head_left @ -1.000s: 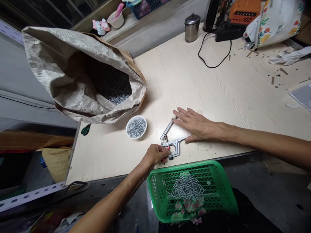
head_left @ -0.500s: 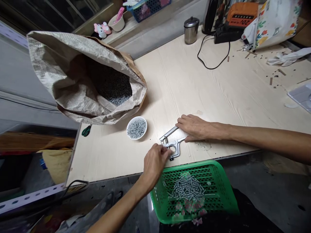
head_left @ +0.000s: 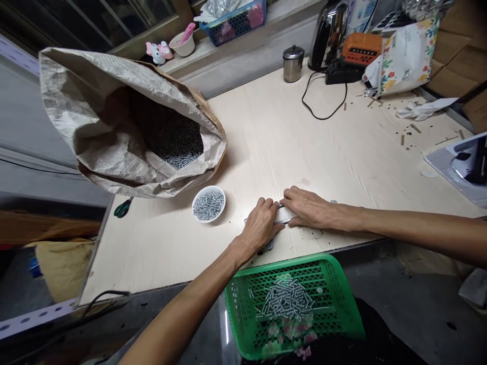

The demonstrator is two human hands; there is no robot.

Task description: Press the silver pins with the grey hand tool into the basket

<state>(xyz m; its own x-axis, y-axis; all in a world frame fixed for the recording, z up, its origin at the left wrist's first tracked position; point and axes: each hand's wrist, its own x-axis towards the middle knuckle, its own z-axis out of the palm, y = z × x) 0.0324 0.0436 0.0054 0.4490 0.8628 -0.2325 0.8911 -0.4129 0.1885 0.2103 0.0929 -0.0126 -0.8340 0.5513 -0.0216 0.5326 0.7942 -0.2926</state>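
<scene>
Metal snap pliers (head_left: pixel 282 215) lie at the front edge of the table, largely covered by my hands. My left hand (head_left: pixel 262 223) is closed over their head and the near part of the handles, so the jaw is mostly hidden. Around the far ends of the handles my right hand (head_left: pixel 306 208) is closed, thumb on the near side. A white bowl (head_left: pixel 209 204) full of small silvery ribbed metal pieces stands left of my hands. Just below the table edge, a green basket (head_left: pixel 344 294) holds a loose pile of similar metal pieces (head_left: pixel 287 299).
A large open woven sack (head_left: pixel 152 175), partly filled with small metal pieces, stands at the left. Green-handled scissors (head_left: pixel 123 208) lie by the table's left edge. At the back are a metal canister (head_left: pixel 293 63), a kettle (head_left: pixel 327 35) and a black cable (head_left: pixel 323 118).
My left hand has moved from the pliers' jaw up over their head and handles. The handles look closer together than before. The view has shifted slightly to the right.
</scene>
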